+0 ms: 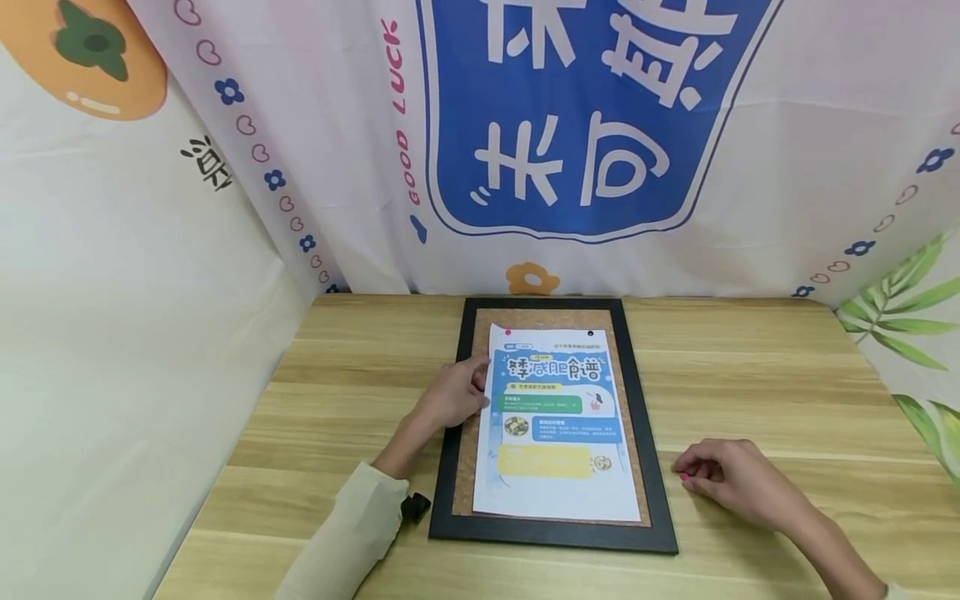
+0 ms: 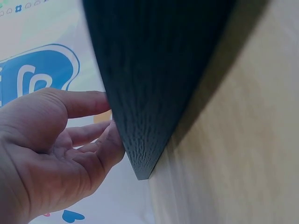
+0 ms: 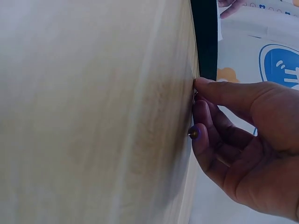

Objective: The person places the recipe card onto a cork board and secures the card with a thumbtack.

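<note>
A printed paper sheet (image 1: 555,492) with blue, green and yellow blocks lies on a cork board (image 1: 483,318) with a black frame (image 1: 555,533). Two small tacks sit at its top, a pink one (image 1: 507,332) and a black one (image 1: 590,333). My left hand (image 1: 450,396) reaches over the frame's left side, fingertips at the sheet's left edge; in the left wrist view, the frame hides the tips. To the right of the board, my right hand (image 1: 742,483) holds a pink tack (image 1: 684,477) low over the table. A tack's metal point (image 3: 194,133) shows at one fingertip in the right wrist view.
The wooden table (image 1: 750,375) carries the board near its middle. A printed curtain (image 1: 337,125) hangs directly behind the table's back edge, with more pale cloth (image 1: 112,333) at the left. A dark strap piece (image 1: 415,507) sits at the left wrist.
</note>
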`<state>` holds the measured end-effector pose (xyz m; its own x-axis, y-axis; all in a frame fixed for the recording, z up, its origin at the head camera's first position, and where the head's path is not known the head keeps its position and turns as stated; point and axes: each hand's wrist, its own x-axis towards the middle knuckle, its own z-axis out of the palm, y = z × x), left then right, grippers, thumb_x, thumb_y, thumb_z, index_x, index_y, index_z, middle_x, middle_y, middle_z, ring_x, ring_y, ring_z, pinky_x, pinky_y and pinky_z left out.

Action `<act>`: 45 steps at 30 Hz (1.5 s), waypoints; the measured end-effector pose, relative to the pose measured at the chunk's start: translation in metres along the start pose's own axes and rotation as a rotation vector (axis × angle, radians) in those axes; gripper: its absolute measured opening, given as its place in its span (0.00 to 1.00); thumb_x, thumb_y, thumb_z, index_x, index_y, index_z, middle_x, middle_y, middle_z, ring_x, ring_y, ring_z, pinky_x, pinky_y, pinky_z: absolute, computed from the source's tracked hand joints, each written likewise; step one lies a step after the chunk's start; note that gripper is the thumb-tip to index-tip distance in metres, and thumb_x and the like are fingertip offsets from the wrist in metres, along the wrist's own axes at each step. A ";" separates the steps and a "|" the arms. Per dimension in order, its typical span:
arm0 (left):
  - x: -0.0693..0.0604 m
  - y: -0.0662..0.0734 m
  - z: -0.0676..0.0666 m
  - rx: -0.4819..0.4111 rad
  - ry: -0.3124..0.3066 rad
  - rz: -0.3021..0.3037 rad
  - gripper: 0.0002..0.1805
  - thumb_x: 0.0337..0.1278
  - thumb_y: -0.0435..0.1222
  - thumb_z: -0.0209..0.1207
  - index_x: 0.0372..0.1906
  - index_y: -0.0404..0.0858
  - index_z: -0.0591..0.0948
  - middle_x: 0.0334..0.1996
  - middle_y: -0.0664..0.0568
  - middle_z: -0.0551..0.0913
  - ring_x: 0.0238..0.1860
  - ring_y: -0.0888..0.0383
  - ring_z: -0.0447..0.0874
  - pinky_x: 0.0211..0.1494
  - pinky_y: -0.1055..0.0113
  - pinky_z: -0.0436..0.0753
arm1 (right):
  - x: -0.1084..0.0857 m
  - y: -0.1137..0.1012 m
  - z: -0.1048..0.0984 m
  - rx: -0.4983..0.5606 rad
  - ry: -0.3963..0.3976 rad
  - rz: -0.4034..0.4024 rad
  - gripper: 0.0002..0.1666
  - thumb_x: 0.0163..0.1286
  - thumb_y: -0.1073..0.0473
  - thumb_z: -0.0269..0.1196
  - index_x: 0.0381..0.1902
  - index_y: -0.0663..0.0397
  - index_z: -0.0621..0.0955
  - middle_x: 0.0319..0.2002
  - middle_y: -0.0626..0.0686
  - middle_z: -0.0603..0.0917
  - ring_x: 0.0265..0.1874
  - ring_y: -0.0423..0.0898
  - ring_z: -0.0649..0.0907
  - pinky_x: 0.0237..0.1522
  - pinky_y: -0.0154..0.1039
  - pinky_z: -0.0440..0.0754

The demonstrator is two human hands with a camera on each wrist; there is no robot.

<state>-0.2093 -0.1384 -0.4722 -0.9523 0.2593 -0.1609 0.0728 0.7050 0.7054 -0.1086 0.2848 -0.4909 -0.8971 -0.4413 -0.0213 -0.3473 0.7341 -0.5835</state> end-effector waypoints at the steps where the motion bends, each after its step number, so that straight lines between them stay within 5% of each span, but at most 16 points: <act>1: 0.000 0.000 0.000 0.000 0.001 0.000 0.38 0.64 0.22 0.67 0.79 0.36 0.71 0.39 0.47 0.81 0.34 0.56 0.83 0.34 0.67 0.83 | 0.001 0.000 0.000 -0.004 0.001 0.001 0.08 0.67 0.64 0.75 0.39 0.43 0.90 0.34 0.36 0.87 0.31 0.26 0.79 0.32 0.30 0.82; 18: -0.001 0.000 0.000 0.007 0.000 0.000 0.39 0.64 0.22 0.67 0.79 0.36 0.71 0.40 0.47 0.82 0.34 0.57 0.83 0.35 0.66 0.83 | 0.008 -0.006 -0.002 -0.016 -0.023 0.052 0.09 0.67 0.64 0.74 0.41 0.43 0.90 0.34 0.36 0.88 0.32 0.27 0.80 0.35 0.30 0.83; 33: -0.003 0.001 -0.001 0.009 0.005 0.017 0.39 0.64 0.22 0.67 0.79 0.34 0.70 0.40 0.47 0.82 0.34 0.56 0.82 0.35 0.66 0.82 | 0.021 -0.018 -0.009 0.021 0.028 0.008 0.11 0.68 0.65 0.74 0.41 0.40 0.90 0.35 0.36 0.88 0.34 0.28 0.81 0.36 0.31 0.84; 45: -0.003 0.001 -0.001 0.015 0.007 0.015 0.39 0.64 0.22 0.67 0.79 0.34 0.70 0.40 0.47 0.82 0.34 0.56 0.82 0.35 0.67 0.83 | 0.037 -0.034 -0.012 0.042 -0.037 0.004 0.08 0.73 0.61 0.71 0.44 0.42 0.91 0.36 0.36 0.88 0.35 0.30 0.81 0.38 0.32 0.84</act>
<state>-0.2068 -0.1390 -0.4703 -0.9531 0.2652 -0.1457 0.0911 0.7107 0.6975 -0.1336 0.2497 -0.4620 -0.8874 -0.4578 -0.0536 -0.3310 0.7139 -0.6171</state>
